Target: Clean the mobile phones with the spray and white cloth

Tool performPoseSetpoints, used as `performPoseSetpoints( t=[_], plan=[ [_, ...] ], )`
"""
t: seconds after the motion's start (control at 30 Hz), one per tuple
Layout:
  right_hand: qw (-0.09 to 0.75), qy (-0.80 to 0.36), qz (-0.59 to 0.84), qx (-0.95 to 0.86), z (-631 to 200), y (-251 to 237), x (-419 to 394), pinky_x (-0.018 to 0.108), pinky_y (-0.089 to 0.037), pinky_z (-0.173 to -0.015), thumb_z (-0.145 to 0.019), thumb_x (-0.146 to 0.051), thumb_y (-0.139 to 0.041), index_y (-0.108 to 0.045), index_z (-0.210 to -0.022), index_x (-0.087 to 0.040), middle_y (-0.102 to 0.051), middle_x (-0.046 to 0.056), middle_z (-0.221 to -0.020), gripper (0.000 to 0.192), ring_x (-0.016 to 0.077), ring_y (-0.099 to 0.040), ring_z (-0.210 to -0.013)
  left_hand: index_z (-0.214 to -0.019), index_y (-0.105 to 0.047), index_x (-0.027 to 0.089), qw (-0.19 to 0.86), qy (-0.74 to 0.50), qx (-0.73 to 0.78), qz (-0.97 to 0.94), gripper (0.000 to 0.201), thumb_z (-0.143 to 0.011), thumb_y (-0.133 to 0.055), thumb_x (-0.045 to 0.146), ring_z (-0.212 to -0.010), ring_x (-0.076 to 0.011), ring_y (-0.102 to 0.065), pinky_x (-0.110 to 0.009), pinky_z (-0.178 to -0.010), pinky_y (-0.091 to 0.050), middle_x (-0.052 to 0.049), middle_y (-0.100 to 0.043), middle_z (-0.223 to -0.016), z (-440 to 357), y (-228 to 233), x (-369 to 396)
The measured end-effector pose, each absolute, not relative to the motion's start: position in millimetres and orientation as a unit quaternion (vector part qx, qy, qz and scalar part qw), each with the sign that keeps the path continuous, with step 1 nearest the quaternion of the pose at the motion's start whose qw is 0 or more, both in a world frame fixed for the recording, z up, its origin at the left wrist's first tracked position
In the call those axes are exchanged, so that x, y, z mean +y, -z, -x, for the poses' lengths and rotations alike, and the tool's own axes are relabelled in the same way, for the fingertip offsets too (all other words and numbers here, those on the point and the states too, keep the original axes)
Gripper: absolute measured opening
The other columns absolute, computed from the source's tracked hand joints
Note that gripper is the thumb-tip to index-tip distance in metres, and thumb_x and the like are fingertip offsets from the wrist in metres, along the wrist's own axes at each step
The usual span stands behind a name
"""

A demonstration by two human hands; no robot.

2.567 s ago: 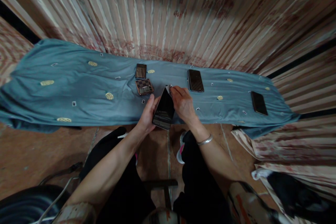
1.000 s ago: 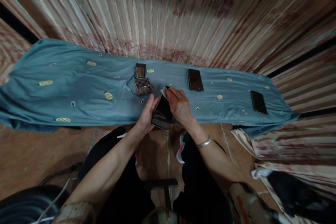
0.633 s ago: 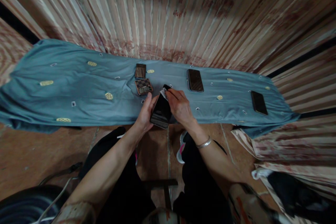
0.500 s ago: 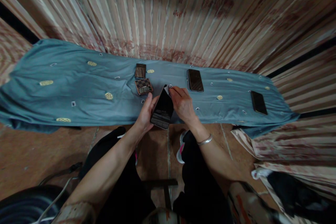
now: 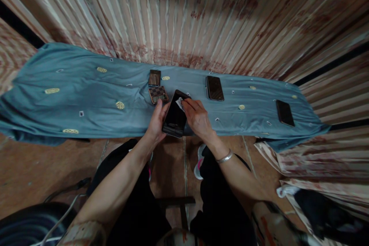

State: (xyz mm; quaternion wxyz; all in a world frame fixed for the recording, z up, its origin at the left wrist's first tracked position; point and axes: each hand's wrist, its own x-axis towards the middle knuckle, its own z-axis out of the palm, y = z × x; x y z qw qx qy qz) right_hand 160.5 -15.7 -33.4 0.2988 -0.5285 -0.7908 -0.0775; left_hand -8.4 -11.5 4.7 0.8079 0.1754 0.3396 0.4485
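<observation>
A dark phone is held at the centre of the frame, just above the near edge of a blue cloth. Its black screen is turned up toward the camera and its top end is tilted away toward the upper middle of the picture, seemingly so that the glass can be reached from above. A small white wipe is pressed on the upper right part of the screen.

The phone is gripped along its left edge by the left hand, the fingers closed round the side and back, with the thumb near the upper left corner; the grip appears meant to steady the phone while the screen is rubbed. The right hand lies just to the right of the phone and partly over its right edge. Its fingertips are pinched together on the wipe, so that the screen is touched through the wipe only. A metal bangle is worn on the right wrist.

Farther out, four more phones are laid flat and well apart on the cloth: a small dark one and a checkered one just up and left of the held phone, a larger one to the upper right, and another near the right end of the cloth. A striped curtain fills the top of the frame.
</observation>
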Motion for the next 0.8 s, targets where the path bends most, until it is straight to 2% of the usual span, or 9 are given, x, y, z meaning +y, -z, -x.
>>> performPoseSetpoints(
  t=[0.27,0.53,0.7,0.8],
  plan=[
    [0.283,0.083,0.558,-0.776,-177,29,-2,0.043,-0.055,-0.102,-0.110,-0.018,-0.039,-0.073,-0.129,-0.015,-0.074,0.016,-0.127,0.039,0.0263,-0.066,-0.108,-0.140,-0.068,0.015,0.806,-0.443,0.350,-0.176,0.064,-0.105,-0.041,0.061,-0.111,-0.0286,-0.077,-0.038,-0.097,-0.061,-0.012,-0.081,-0.114,7,-7,-14],
    [0.285,0.064,0.540,-0.789,-162,32,-17,0.045,-0.055,-0.106,-0.108,-0.016,-0.042,-0.072,-0.134,-0.016,-0.073,0.016,-0.129,0.039,0.0271,-0.065,-0.113,-0.144,-0.065,0.016,0.796,-0.454,0.364,-0.166,0.063,-0.108,-0.031,0.056,-0.114,-0.0266,-0.076,-0.037,-0.100,-0.060,-0.009,-0.083,-0.111,9,-14,-13],
    [0.279,0.055,0.537,-0.794,-155,32,-23,0.045,-0.055,-0.108,-0.108,-0.015,-0.043,-0.072,-0.135,-0.016,-0.073,0.016,-0.129,0.039,0.0270,-0.064,-0.115,-0.144,-0.065,0.017,0.798,-0.458,0.362,-0.150,0.063,-0.108,-0.031,0.056,-0.114,-0.0258,-0.076,-0.036,-0.100,-0.060,-0.009,-0.082,-0.111,10,-16,-12],
    [0.270,0.049,0.541,-0.795,-157,31,-21,0.044,-0.054,-0.108,-0.107,-0.015,-0.046,-0.072,-0.135,-0.015,-0.072,0.016,-0.130,0.038,0.0268,-0.065,-0.114,-0.145,-0.065,0.016,0.799,-0.461,0.354,-0.155,0.065,-0.106,-0.038,0.061,-0.111,-0.0274,-0.077,-0.038,-0.098,-0.061,-0.011,-0.081,-0.114,10,-14,-11]
  ],
)
